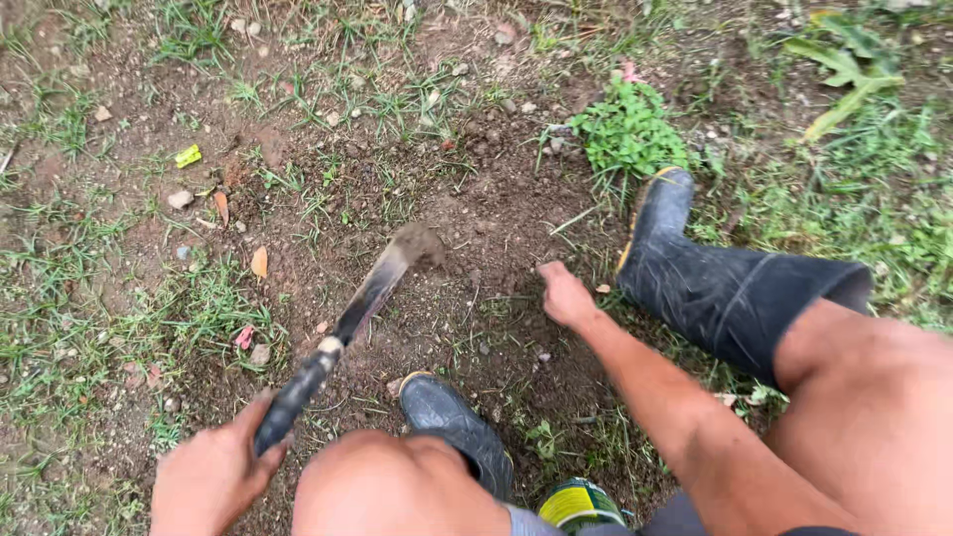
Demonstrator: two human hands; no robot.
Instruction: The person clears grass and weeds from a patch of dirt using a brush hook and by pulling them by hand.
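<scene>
Squatting over bare dirt, hoe in left hand, right hand down on soil.

Left hand (213, 471) wrapped tight round dark handle (298, 392) of hoe, at its lower end; shaft runs up-right out of the fist, blade (402, 253) blurred, at the soil (476, 208) well beyond the fingers. Right hand (564, 295) curled loosely, fingertips on dirt, holding nothing visible; blade to its left, apart. Black rubber boots: one (457, 422) between the knees, other (715, 283) just right of right hand. Weed clump (627, 129) above that boot. Green-yellow can (579, 504) at bottom edge.
</scene>
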